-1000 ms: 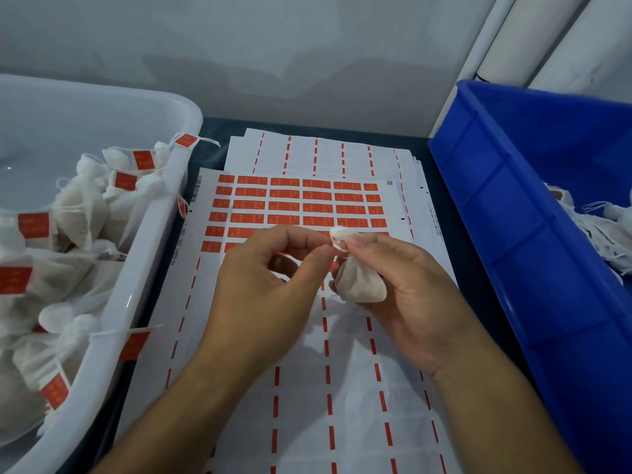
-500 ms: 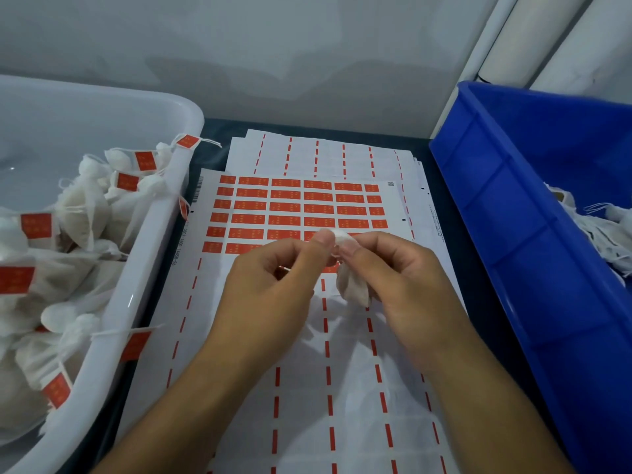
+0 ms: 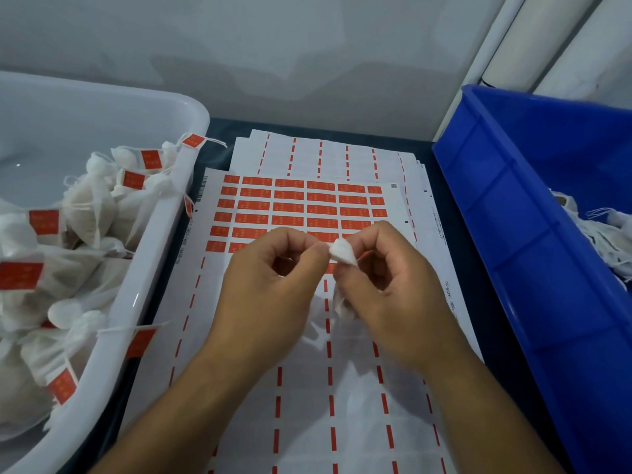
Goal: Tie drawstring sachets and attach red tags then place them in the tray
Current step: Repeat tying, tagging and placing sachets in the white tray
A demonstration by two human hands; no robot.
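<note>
A small white drawstring sachet (image 3: 343,254) hangs between both hands above the label sheets. My right hand (image 3: 390,292) grips its gathered neck and most of its body is hidden behind those fingers. My left hand (image 3: 270,292) pinches at the sachet's top with thumb and forefinger; the string itself is too thin to make out. Under the hands lies a sheet of red tags (image 3: 301,206), its lower rows peeled. The white tray (image 3: 113,323) at left holds several tied sachets with red tags (image 3: 42,222).
A blue bin (image 3: 519,241) at right holds untied white sachets (image 3: 602,237). More peeled label sheets (image 3: 321,155) are stacked behind and below the red one on the dark table. A wall and white pipes stand at the back.
Both hands rose slightly and drew together at the sachet's top. The sachet's body, plainly visible a second ago, is now mostly hidden behind my right fingers.
</note>
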